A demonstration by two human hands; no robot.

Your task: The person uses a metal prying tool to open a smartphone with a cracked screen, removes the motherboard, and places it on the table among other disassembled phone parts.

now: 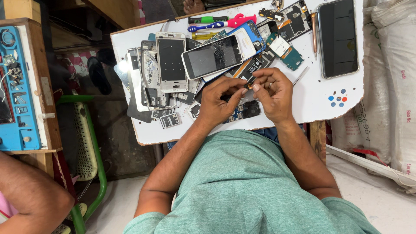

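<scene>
Your left hand (219,102) and right hand (272,92) meet fingertip to fingertip above board (312,97), both pinching small dark part (248,85), just below cracked phone (212,56). Wrists bent inward, forearms angled out from your chest.

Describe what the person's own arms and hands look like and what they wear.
Both forearms are bare; the only sleeves are the short sleeves of a green T-shirt, ending above the elbows. The right hand wears a ring on one finger. The left hand shows no ring, watch or glove. No wristbands on either arm.
</scene>
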